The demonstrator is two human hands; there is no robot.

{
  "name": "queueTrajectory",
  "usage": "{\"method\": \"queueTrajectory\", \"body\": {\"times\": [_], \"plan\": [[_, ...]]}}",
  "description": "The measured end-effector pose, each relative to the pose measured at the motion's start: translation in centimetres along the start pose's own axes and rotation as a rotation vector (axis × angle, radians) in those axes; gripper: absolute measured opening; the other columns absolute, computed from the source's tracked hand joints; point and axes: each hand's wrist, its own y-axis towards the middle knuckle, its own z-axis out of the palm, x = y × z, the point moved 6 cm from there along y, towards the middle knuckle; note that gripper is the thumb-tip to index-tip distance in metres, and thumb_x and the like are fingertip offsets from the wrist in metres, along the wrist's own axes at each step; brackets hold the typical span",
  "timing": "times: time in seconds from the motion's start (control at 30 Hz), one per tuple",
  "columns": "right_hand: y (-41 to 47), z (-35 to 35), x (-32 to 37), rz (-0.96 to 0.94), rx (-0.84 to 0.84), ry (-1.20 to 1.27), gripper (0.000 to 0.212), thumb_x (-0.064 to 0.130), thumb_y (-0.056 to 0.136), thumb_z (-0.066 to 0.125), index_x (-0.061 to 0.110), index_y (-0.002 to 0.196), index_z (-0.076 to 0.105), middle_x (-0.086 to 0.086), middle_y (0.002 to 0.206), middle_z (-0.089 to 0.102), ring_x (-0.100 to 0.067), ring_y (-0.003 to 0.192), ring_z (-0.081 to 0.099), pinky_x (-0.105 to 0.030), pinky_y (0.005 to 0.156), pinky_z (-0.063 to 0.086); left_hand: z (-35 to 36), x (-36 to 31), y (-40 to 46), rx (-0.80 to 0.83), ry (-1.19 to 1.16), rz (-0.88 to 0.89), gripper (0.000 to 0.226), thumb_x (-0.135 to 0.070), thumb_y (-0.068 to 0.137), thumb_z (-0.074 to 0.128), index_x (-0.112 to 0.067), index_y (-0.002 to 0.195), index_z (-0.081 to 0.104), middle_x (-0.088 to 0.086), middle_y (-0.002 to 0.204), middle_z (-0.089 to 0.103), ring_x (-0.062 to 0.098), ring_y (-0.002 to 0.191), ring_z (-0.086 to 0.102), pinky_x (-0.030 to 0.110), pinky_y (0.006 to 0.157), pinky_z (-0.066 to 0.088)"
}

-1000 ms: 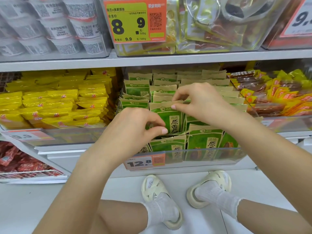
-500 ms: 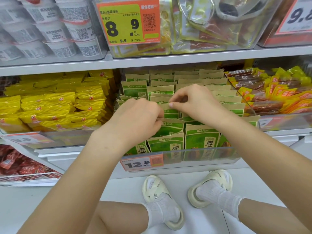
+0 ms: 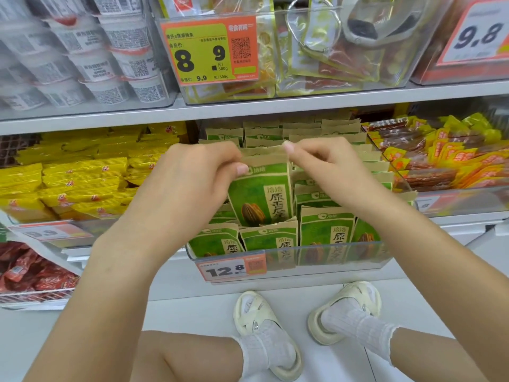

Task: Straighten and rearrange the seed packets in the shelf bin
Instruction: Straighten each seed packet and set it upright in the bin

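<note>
Seed packet (image 3: 260, 194) is held upright above the middle rows of the shelf bin (image 3: 289, 260), its top corners pinched by the left hand (image 3: 192, 183) and right hand (image 3: 327, 166), fingers curled tight on the paper edge. Straightening step is judged under way; next, the packet needs to be lowered squarely into a row behind the bin's front wall.

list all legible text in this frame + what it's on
"8 9", "9.9", "元/500g": yellow-orange price tag on upper clear bin.
"9.8": price tag, upper right.
"12.8": price tag on seed packet bin.
"9.9": blurred tag under yellow packets.
"洽洽", "原香": lifted seed packet, pinched by left hand and right hand.
Cup labels, QR codes, small print: unreadable.
</note>
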Motion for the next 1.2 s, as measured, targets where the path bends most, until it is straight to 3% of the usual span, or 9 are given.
{"method": "queueTrajectory", "body": {"times": [0.13,0.37,0.53,0.67,0.77,0.9,0.97,1.07,1.2], "plan": [[-2.5,0.5,0.9,-0.041,0.106,0.177,0.037,0.053,0.085,0.051,0.026,0.102,0.069,0.023,0.094,0.07,0.01,0.091,0.061,-0.007,0.078,0.044,-1.8,-0.8,-0.3,-0.142,-0.074,0.018,0.016,-0.036,0.096,0.056,-0.026,0.09,0.068,-0.008,0.064,0.058,0.011,0.062,0.051,0.026,0.057,0.034],[-4.1,0.0,2.8,-0.107,0.029,0.21,0.031,0.029,0.084,0.071,0.018,0.113,0.065,0.003,0.105,0.072,-0.014,0.098,0.068,-0.038,0.09,0.054,-4.2,-3.2,-1.8,-0.306,-0.225,0.042,0.007,-0.04,0.087,0.059,-0.036,0.082,0.058,-0.014,0.073,0.066,0.01,0.074,0.059,0.029,0.071,0.045],[-5.9,-1.6,4.2,-0.175,-0.157,0.254,0.023,0.033,0.082,0.07,0.025,0.103,0.064,0.012,0.098,0.072,-0.006,0.092,0.067,-0.024,0.081,0.054,-4.7,-2.6,-2.9,-0.404,-0.504,-0.023,0.007,-0.038,0.091,0.061,-0.037,0.098,0.058,-0.015,0.086,0.068,-0.001,0.081,0.065,0.021,0.078,0.053],[-7.8,-3.2,4.0,-0.158,-0.329,0.403,0.012,0.025,0.084,0.068,0.027,0.095,0.064,0.017,0.087,0.072,-0.001,0.081,0.067,-0.018,0.066,0.053,-1.8,-1.8,-4.4,-0.267,-0.71,-0.155,0.022,-0.052,0.087,0.055,-0.037,0.1,0.063,-0.012,0.099,0.073,0.006,0.098,0.068,0.038,0.091,0.054],[-9.7,-2.3,2.3,-0.012,-0.325,0.486,0.017,0.032,0.078,0.072,0.026,0.094,0.067,0.008,0.087,0.075,-0.006,0.082,0.069,-0.022,0.068,0.056,2.1,-3.0,-6.5,-0.066,-0.909,-0.241,0.03,-0.053,0.092,0.058,-0.029,0.107,0.067,-0.012,0.103,0.074,0.006,0.101,0.068,0.033,0.089,0.053],[-12.8,0.4,-0.2,0.147,-0.287,0.569,0.023,0.032,0.073,0.073,0.02,0.092,0.069,0.001,0.079,0.075,-0.009,0.071,0.069,-0.027,0.062,0.056,6.6,-4.8,-10.4,0.104,-1.14,-0.329,0.036,-0.032,0.086,0.057,-0.016,0.116,0.067,-0.001,0.104,0.076,0.013,0.099,0.071,0.025,0.079,0.056],[-14.6,1.7,-1.0,0.222,-0.274,0.589,0.024,0.033,0.072,0.066,0.018,0.091,0.069,0.0,0.072,0.074,-0.009,0.063,0.067,-0.025,0.053,0.052,8.0,-4.7,-12.3,0.11,-1.219,-0.395,0.035,-0.028,0.084,0.059,-0.016,0.116,0.067,0.005,0.103,0.076,0.02,0.098,0.072,0.028,0.079,0.058],[-16.8,3.3,-2.1,0.316,-0.226,0.648,0.029,0.034,0.076,0.061,0.018,0.098,0.07,-0.001,0.081,0.075,-0.012,0.07,0.07,-0.027,0.057,0.056,9.5,-4.3,-15.0,0.065,-1.276,-0.507,0.033,-0.027,0.082,0.061,-0.015,0.112,0.069,0.007,0.098,0.077,0.021,0.091,0.073,0.025,0.071,0.057],[-19.5,4.8,-3.2,0.444,-0.229,0.795,0.036,0.036,0.077,0.065,0.018,0.108,0.07,-0.007,0.095,0.074,-0.017,0.079,0.069,-0.026,0.062,0.054,11.2,-4.1,-17.2,-0.012,-1.341,-0.643,0.031,-0.026,0.081,0.064,-0.015,0.109,0.068,0.007,0.096,0.077,0.027,0.093,0.072,0.039,0.081,0.057]]}}
